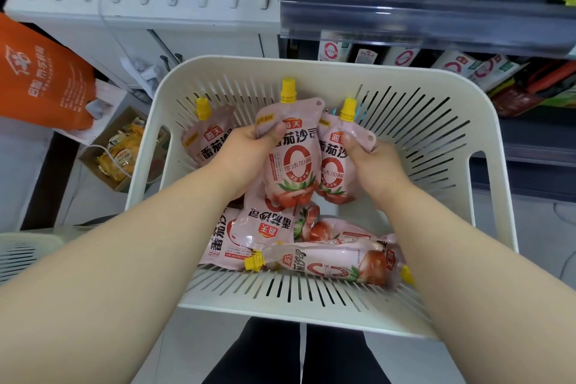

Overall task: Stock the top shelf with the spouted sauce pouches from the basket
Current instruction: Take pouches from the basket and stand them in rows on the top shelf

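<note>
While soft, glossy pink loose pouches (330, 262) with yellow screw spouts lie flat in the slotted cream plastic basket (311, 67), the left hand (249, 153) grips the upright centre pouch (294, 162) near its top. The right hand (371, 162) pinches the second pouch (332, 165) just beside it.

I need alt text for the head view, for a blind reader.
The left hand grips a front pouch, the right hand a rear pouch, both pink spouted sauce pouches upright in a white slotted basket. Loose pouches lie beneath; a shelf is at upper right.
</note>
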Demonstrator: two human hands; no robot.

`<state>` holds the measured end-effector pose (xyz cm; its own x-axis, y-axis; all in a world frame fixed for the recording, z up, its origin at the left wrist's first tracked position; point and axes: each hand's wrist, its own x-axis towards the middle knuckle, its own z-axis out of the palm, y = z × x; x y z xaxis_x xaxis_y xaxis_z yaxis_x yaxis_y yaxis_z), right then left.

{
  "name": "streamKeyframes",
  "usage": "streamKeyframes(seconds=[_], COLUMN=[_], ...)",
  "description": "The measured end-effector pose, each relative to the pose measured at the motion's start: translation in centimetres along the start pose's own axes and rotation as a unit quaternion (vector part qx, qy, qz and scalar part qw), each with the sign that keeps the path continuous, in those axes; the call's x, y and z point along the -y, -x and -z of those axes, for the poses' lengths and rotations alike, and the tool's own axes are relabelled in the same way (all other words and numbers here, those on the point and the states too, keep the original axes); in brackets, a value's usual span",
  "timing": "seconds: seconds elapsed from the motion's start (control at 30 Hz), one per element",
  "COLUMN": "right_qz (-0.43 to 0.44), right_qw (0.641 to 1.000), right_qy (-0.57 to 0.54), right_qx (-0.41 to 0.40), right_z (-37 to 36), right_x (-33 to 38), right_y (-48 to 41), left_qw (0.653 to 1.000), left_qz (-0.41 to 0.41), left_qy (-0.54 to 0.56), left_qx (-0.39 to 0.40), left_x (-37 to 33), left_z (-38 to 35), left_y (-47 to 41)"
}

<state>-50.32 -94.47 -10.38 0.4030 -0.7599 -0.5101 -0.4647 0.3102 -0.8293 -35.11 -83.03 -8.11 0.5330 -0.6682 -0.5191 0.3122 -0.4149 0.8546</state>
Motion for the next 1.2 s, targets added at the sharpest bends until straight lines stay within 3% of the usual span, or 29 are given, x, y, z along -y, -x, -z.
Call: streamKeyframes(seconds=[0.2, 0.5, 0.67, 0.93, 1.2], right_qz=[-0.010, 0.076, 0.137, 0.276, 0.359], right_qw=[1.000, 0.995, 0.982, 0.925, 0.891], right_qy=[-0.019, -0.043, -0.102, -0.203, -0.196], right_qx=[0.005, -0.043, -0.086, -0.165, -0.195], right_z=[1.2, 6.4, 9.1, 15.1, 22.9], right_x=[2.0, 10.2, 15.9, 23.8, 27.6], right_y=[1.1, 5.3, 8.7, 15.7, 22.2], left_qw=[0.999, 0.992, 0.985, 0.947, 0.911], left_qz=[-0.037, -0.116, -0.165, -0.279, -0.334], left_qy=[-0.022, -0.053, -0.025, 0.009, 0.010], left_qx=[-0.032, -0.022, 0.042, 0.162, 0.242], left_x=[-1.7, -9.7, -15.3, -25.1, -31.1], left_z=[0.8, 1.6, 0.1, -4.2, -11.2], left_y=[1.2, 3.5, 5.6, 10.0, 15.0])
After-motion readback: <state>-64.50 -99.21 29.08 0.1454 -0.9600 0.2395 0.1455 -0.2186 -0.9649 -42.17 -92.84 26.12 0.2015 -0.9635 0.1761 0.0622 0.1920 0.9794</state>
